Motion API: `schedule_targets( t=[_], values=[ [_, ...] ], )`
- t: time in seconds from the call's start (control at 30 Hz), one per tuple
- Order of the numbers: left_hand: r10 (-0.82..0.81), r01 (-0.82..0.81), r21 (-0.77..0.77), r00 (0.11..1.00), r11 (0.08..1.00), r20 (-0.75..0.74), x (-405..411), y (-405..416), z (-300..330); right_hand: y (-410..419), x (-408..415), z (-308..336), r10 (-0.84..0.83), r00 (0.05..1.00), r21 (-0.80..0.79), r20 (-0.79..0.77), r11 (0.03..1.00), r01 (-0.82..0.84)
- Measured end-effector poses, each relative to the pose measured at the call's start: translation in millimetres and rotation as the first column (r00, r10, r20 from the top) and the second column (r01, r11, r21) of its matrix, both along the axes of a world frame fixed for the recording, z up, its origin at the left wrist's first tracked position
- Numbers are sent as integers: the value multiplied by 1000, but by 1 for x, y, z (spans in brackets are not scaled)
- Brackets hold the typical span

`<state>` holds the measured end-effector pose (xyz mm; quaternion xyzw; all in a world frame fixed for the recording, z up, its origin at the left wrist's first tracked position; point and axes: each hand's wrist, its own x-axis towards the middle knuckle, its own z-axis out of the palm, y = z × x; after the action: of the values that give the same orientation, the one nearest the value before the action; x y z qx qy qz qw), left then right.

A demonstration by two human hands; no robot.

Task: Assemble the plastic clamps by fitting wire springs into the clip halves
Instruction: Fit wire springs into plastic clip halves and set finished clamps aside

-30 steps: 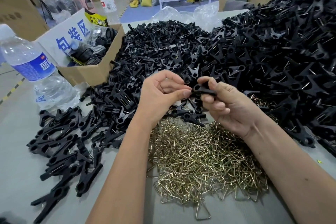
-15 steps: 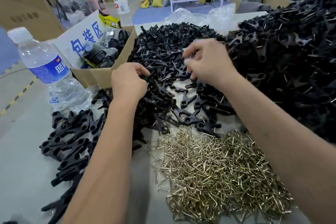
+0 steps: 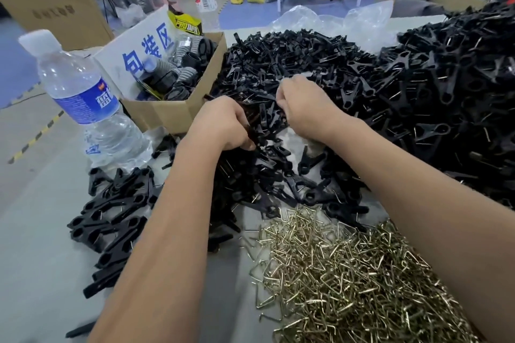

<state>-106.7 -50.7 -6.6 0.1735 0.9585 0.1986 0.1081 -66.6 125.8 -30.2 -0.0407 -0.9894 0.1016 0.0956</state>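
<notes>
Right now both of my hands are buried in the heap of loose black clip halves (image 3: 278,64) at the middle of the surface (image 3: 33,231). My left hand (image 3: 223,122) has its fingers curled round a dark clip half at the heap's near edge. My right hand (image 3: 303,100) is knuckles-up with fingers curled down into the pile; I cannot tell whether it has actually caught a piece.

The brass-coloured wire springs (image 3: 348,281) lie in a tangled mound nearer to me, beneath my right forearm and untouched by either hand. Finished-looking clamps (image 3: 111,211) sit in a loose row to the left, beside the water bottle (image 3: 83,100) and the cardboard box (image 3: 172,111). A far bigger mound of black clamps (image 3: 446,97) rises on the right.

My worry is the tangle: the halves interlock, so lifting one could drag neighbours out and spill them onto the springs. I judge that my right forearm, hanging low over the springs, could also sweep some off the near edge.
</notes>
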Motion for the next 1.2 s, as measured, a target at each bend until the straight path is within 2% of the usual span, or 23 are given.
schedule_targets(
  t=[0.1, 0.23, 0.43, 0.5, 0.67, 0.87, 0.97, 1.07, 1.13, 1.2],
  values=[
    [128, -117, 99, 985, 988, -119, -5, -4, -5, -5, -6, 0, 78, 995, -102, 62, 992, -71],
    [290, -223, 287, 931, 932, -220, -12, -7, -14, -8, -13, -1, 80, 992, -85, 94, 994, -72],
    [304, -218, 421, 941, 881, -149, -12, 5, -20, -13, 1, -7, 153, 959, -100, 239, 986, -133],
    [278, -195, 446, 952, 874, -129, -10, 8, -20, -16, 2, -6, 146, 962, -87, 232, 988, -129],
    [282, -148, 451, 928, 880, -245, -2, 5, -15, -7, 10, -8, 9, 985, -66, 171, 998, 3],
    [255, -119, 378, 908, 918, -334, 2, 4, -9, 9, 18, -12, -36, 997, -106, 72, 993, 44],
    [156, -58, 318, 944, 946, -291, 8, 9, -8, 12, 22, -4, -70, 997, -125, 39, 989, 75],
    [-77, 91, 111, 989, 990, -129, 12, 17, -5, 13, 25, 2, -106, 994, -109, 40, 988, 109],
    [-211, 206, -66, 975, 976, -64, 18, 25, -4, 11, 28, 2, -87, 994, -115, 64, 989, 94],
    [-265, 258, -189, 964, 948, -16, 21, 33, -3, 8, 32, -1, -58, 995, -134, 84, 989, 69]
  ],
)
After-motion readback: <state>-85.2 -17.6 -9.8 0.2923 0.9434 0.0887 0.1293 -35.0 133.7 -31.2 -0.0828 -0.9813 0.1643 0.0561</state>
